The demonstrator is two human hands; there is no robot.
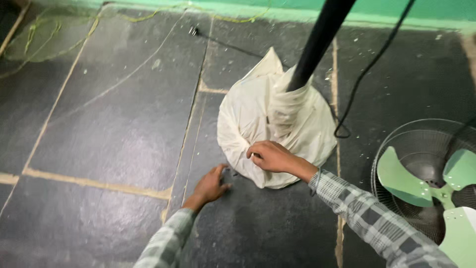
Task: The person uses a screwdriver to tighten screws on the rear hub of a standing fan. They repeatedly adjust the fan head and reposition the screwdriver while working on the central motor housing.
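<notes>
the left hand [210, 184] rests low centre on the dark floor [114, 124], fingers spread flat, holding nothing. right of it, the right hand [270, 156] pinches the white plastic cover [248, 119] wrapped round the black pole [320, 39]. a hard tug may tear it or tip the pole toward the fan blades [426, 178], lower right.

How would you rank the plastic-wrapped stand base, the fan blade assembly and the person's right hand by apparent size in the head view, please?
1. Plastic-wrapped stand base
2. Fan blade assembly, though it is cut off at the frame edge, so unsure
3. Right hand, clearly smallest
</notes>
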